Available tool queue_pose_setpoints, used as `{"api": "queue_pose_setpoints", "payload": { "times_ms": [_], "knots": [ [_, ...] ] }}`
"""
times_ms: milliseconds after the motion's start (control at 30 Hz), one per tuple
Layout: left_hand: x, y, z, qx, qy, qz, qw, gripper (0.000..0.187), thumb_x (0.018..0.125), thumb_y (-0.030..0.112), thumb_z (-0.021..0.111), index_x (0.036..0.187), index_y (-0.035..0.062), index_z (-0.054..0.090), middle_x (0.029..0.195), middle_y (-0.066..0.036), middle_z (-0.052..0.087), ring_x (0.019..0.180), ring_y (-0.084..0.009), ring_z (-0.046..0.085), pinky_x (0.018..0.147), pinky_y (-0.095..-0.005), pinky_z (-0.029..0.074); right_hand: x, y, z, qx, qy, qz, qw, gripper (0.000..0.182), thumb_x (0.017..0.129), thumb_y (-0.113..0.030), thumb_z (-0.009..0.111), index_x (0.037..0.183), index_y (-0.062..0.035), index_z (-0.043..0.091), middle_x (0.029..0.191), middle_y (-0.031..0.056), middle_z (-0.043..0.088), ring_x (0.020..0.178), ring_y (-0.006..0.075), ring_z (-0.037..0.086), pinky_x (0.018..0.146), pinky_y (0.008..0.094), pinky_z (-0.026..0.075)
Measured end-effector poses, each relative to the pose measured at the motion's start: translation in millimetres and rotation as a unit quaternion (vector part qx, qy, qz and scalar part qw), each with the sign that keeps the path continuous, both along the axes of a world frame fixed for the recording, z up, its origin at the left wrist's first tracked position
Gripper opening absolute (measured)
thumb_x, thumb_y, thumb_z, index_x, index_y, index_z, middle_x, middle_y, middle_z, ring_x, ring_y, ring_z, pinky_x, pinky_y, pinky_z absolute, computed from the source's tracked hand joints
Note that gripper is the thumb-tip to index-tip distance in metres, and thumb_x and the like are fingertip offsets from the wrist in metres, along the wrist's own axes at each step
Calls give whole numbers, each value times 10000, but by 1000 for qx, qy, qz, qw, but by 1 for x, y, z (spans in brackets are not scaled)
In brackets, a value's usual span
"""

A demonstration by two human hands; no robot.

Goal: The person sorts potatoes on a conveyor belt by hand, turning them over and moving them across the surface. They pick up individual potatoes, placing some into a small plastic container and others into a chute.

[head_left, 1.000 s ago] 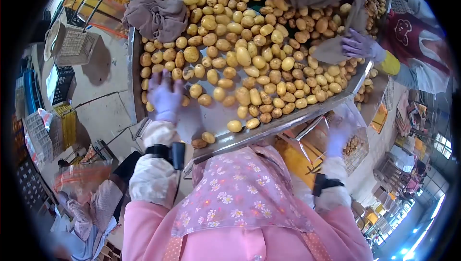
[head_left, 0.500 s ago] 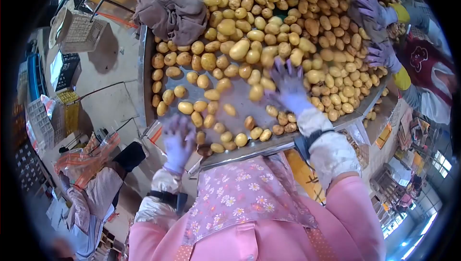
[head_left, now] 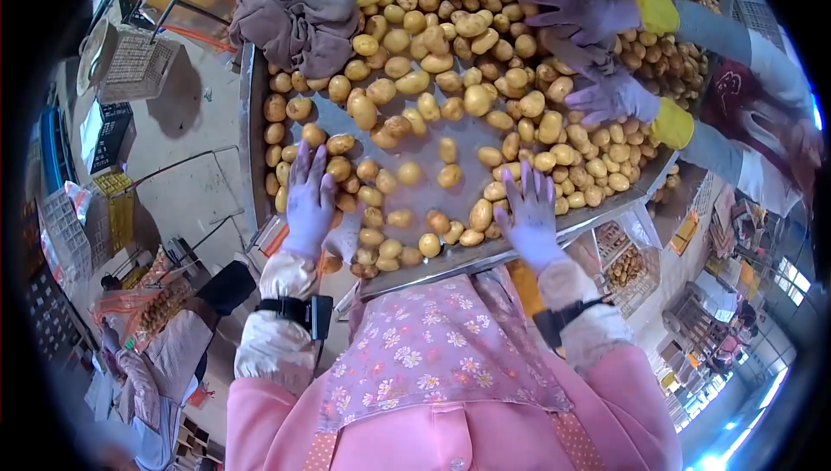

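Many yellow-brown potatoes [head_left: 412, 82] lie on a metal sorting table [head_left: 415, 151], heaped at the back and right, scattered in the middle. My left hand [head_left: 309, 203], in a purple glove, rests on the table's left part with fingers spread, touching or right beside several potatoes. In a matching glove, my right hand [head_left: 530, 216] lies near the front edge, fingers apart against the potatoes at the right. Neither hand grips anything. A strapped device sits on each of my wrists.
Across the right side, a co-worker's two gloved hands [head_left: 597, 12] reach over a cloth onto the potatoes. A bunched grey-brown cloth [head_left: 299, 25] lies at the back left corner. Crates [head_left: 134, 64] stand on the floor at left. A plastic-lined crate [head_left: 625, 259] holds potatoes beyond the front right edge.
My left hand has moved up onto the table from its front left corner. My right hand has come back toward the front edge. The co-worker's hands have moved left with the cloth.
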State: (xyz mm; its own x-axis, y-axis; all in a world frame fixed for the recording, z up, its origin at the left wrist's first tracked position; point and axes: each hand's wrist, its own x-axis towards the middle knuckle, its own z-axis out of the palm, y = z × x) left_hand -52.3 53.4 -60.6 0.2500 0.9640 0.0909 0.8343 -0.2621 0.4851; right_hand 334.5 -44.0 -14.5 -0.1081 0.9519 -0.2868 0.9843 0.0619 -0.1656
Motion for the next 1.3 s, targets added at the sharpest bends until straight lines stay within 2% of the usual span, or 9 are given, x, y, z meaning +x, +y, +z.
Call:
{"api": "queue_pose_setpoints", "payload": {
  "times_ms": [467,533,600,733,900,1100,1133,1200,1300],
  "knots": [
    [53,-39,24,-108,-88,22,990,395,929,144,664,1322,116,637,1172,-158,695,999,-327,705,835,-437,566,-50,-67,20,26,289,-156,944,389,992,-242,624,1353,-100,607,1359,159,604,1175,335,609,967,446,509],
    [95,-56,57,-300,-169,-17,939,459,926,154,684,1360,44,587,1049,-208,708,969,-337,704,820,-443,555,-72,-64,20,-16,666,-435,606,343,1062,-278,556,1352,-103,608,1277,82,645,1152,227,618,940,383,519],
    [140,-82,61,-212,-219,-286,908,609,901,236,716,1437,28,516,1269,-266,626,1154,-440,612,970,-483,499,-79,-58,30,-54,657,-519,544,398,1064,-291,542,1421,-116,554,1156,84,672,1057,180,629,912,330,509],
    [114,-113,25,-134,-44,-404,904,576,948,371,623,1413,39,558,1525,-203,486,1430,-391,439,1205,-537,302,-19,-107,7,93,265,-306,910,211,1002,-217,623,1169,-113,700,1124,141,711,1006,310,696,920,382,547],
    [40,-90,28,-180,-63,-312,931,414,945,301,632,1302,92,650,1272,-205,643,1196,-404,603,1046,-499,462,114,-214,9,-124,-173,-376,902,549,926,-328,666,1413,-93,573,1535,235,453,1396,425,454,1140,484,394],
    [107,-32,43,-136,-82,-60,986,349,942,239,625,1247,76,664,1114,-202,687,986,-424,650,895,-482,526,49,-44,0,156,32,-310,937,549,923,-128,642,1457,-73,528,1610,234,343,1409,389,470,1166,449,391],
    [119,-25,42,-134,-76,-59,986,370,928,247,638,1256,77,660,1166,-210,678,1026,-417,640,934,-488,513,15,-14,-23,192,371,-384,824,580,930,-217,652,1483,-125,503,1622,237,309,1455,400,398,1172,531,357],
    [133,-19,37,-70,-77,-110,988,405,908,258,655,1272,82,652,1233,-205,654,1076,-410,623,977,-496,489,-60,42,9,-35,-94,-289,952,548,935,-378,631,1445,-202,539,1587,236,363,1483,438,322,1188,600,299],
    [98,-26,21,-6,-36,-186,982,468,879,268,675,1311,92,635,1353,-186,603,1174,-401,584,1050,-516,438,-89,16,-48,51,12,-14,999,583,952,-492,574,1499,-317,477,1626,168,317,1522,429,223,1225,626,152]
  ]
}}
